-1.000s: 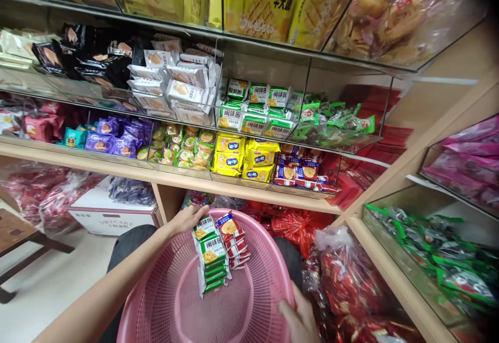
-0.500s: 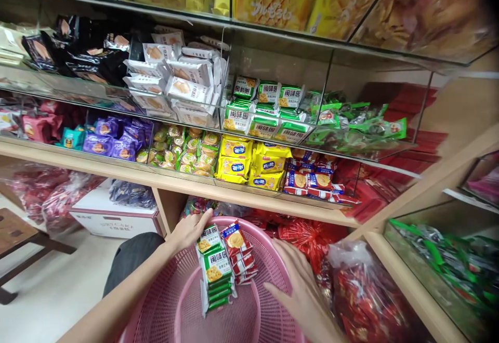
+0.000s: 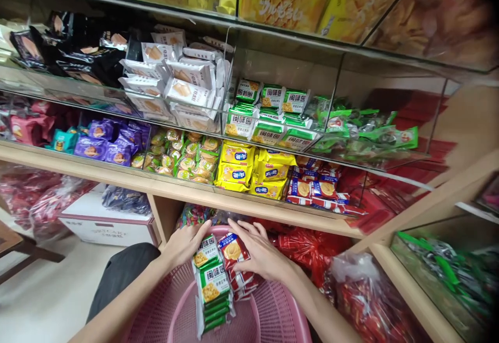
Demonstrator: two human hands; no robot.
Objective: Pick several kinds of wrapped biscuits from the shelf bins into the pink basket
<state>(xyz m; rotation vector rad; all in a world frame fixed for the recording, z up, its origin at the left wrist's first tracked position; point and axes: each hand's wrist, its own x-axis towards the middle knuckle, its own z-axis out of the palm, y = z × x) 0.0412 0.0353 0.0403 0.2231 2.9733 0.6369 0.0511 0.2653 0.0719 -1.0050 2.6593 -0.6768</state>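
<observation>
The green packets [image 3: 212, 283] and the red packets [image 3: 237, 267] stand as two small stacks on edge against the far inner wall of the pink basket [image 3: 273, 317], and both hands are at them. They look like single biscuit packs in thin glossy wrapper, so I judge them light, a little slippery, and easy to crush, because the biscuits inside will break if somebody squeezes hard. A stack like this has no stiffness of its own; the packs can slide one over another and fan out. The best hold, I think, is from the two ends of a stack, pressing the flat faces together, not pinching one corner of a wrapper. The left hand [image 3: 185, 244] lies at about 10 o'clock from the green stack, with curved fingers resting on the top green pack and on the basket rim; it is half closed, touching more than gripping. The right hand [image 3: 259, 254] comes from 4 o'clock, fingers spread and laid over the top of the red stack, open and pressing lightly, and I cannot tell whether the thumb is under a pack. The two stacks touch each other, between the two hands. Above them, at 12 o'clock, the shelf [image 3: 249, 205] carries yellow packets [image 3: 234, 169] and more packs of the same green and red kinds.
</observation>
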